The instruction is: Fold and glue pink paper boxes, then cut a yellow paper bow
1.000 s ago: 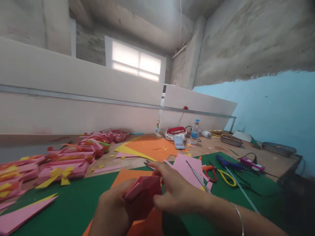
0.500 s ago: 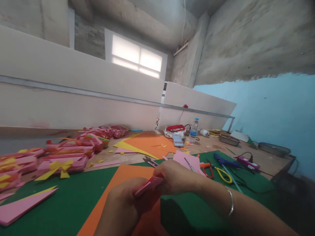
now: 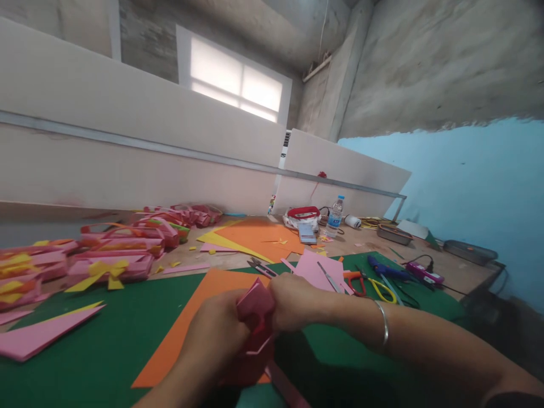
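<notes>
Both my hands hold a folded pink and red paper piece (image 3: 255,309) just above an orange sheet (image 3: 199,317) on the green mat (image 3: 110,351). My left hand (image 3: 215,340) grips it from below and the left, fingers wrapped round it. My right hand (image 3: 297,303), with a bangle at the wrist, pinches its upper right edge with closed fingers. A pink strip (image 3: 289,391) hangs from the piece toward me.
Finished pink paper baskets with yellow bows (image 3: 108,266) line the left. Pink sheets (image 3: 317,272), scissors (image 3: 374,286), a glue gun (image 3: 385,269), small snips (image 3: 259,266), a water bottle (image 3: 335,217) and metal trays (image 3: 393,233) lie to the right and behind. A pink offcut (image 3: 42,334) lies at near left.
The paper piece has turned from lying flat between my hands to standing up and bunched. My hands have closed tighter on it and drawn nearer.
</notes>
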`<state>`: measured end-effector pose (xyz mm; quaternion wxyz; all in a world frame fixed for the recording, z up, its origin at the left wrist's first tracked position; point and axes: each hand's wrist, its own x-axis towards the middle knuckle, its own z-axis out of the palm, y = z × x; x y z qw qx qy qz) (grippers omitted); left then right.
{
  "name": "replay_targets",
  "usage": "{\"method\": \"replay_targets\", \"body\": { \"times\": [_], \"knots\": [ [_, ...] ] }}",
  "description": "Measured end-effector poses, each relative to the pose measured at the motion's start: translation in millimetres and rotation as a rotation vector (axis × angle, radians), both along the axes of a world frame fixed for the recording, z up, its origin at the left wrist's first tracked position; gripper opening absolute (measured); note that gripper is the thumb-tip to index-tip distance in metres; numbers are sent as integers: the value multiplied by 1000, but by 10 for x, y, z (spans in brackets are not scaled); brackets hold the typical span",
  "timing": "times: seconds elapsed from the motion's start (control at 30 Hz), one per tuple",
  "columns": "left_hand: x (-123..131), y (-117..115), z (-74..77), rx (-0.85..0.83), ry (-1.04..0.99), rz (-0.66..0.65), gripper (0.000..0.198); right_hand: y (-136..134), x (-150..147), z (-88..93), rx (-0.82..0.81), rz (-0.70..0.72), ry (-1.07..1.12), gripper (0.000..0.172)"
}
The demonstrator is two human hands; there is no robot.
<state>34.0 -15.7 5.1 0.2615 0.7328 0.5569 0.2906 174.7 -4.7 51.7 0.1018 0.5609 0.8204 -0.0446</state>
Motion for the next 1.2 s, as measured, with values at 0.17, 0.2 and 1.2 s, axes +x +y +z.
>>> {"method": "replay_targets", "body": {
  "times": [0.17,0.2,1.2],
  "knots": [
    [-1,16,-52,24,70,-6,14,30,21,-27,60,21,131,13],
    [-2,21,-70,26,92,-16,14,42,21,-39,71,27,144,12],
    [-364,213,119,275,91,46,22,333,211,-351,337,190,401,9]
  ]
}}
